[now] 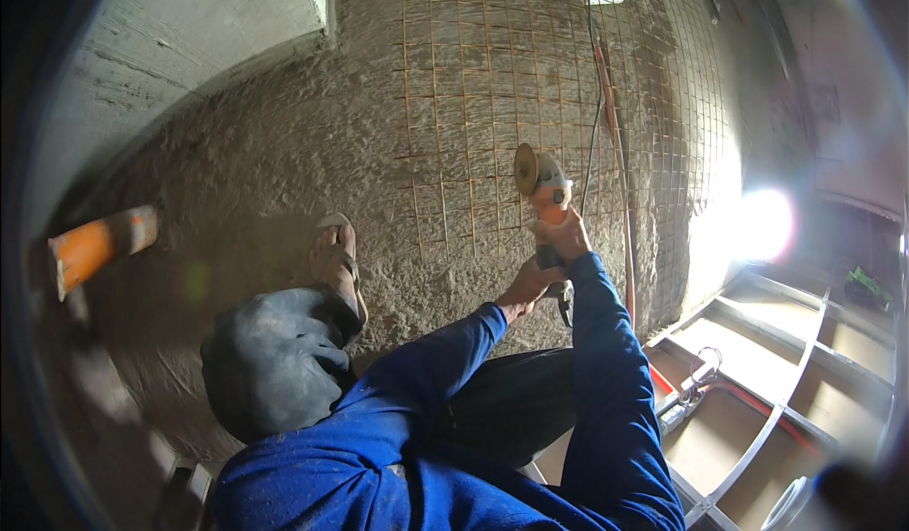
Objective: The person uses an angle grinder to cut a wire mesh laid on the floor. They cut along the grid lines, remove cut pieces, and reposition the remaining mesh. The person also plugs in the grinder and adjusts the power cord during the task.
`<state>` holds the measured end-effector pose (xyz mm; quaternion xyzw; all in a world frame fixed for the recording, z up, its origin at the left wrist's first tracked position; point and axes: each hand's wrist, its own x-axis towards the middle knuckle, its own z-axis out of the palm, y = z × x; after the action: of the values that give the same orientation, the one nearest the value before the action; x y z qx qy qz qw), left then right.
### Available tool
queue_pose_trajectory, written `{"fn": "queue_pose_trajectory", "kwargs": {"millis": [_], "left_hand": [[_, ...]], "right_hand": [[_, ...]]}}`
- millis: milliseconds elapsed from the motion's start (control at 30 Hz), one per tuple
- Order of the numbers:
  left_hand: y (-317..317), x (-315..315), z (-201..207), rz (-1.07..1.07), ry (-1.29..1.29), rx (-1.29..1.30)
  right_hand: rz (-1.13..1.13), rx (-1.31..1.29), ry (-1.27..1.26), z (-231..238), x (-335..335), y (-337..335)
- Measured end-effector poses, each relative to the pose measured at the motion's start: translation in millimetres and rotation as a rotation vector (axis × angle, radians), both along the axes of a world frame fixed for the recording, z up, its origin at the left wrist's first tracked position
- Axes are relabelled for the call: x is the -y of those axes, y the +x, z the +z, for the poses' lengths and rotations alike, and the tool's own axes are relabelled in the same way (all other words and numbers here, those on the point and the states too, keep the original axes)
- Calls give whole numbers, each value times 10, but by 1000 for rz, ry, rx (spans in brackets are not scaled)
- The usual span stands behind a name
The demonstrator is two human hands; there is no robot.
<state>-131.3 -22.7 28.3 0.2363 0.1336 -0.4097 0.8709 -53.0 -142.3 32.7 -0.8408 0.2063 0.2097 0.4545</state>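
Note:
Both my hands hold an orange and grey angle grinder [550,199] over a wire mesh [466,124] of thin rusty rods on rough grey ground. Its round cutting disc [526,169] points away from me, above the mesh; whether it touches a rod I cannot tell. My right hand [570,235] is closed round the body just behind the head. Farther back, my left hand [524,289] grips the dark rear part, its fingers partly hidden. Blue sleeves cover both my arms.
An orange pipe piece [99,247] lies at the left, near a pale concrete block [199,29]. My sandalled foot [338,261] stands beside the mesh. A black cord [593,152] and reddish hose [620,162] run along the right. Beyond are a bright lamp [762,223] and metal frame [793,379].

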Motion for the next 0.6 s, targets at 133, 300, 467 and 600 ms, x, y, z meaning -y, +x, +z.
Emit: {"fn": "queue_pose_trajectory", "kwargs": {"millis": [133, 300, 467, 600], "left_hand": [[136, 20, 124, -19, 82, 136], [282, -17, 300, -148, 112, 296], [691, -590, 282, -723, 303, 509], [1254, -1363, -89, -426, 788, 425]], "right_hand": [[-86, 90, -6, 278, 47, 32], [-253, 196, 91, 562, 77, 13], [-375, 289, 179, 581, 327, -91], [-459, 271, 322, 548, 583, -208]]}}
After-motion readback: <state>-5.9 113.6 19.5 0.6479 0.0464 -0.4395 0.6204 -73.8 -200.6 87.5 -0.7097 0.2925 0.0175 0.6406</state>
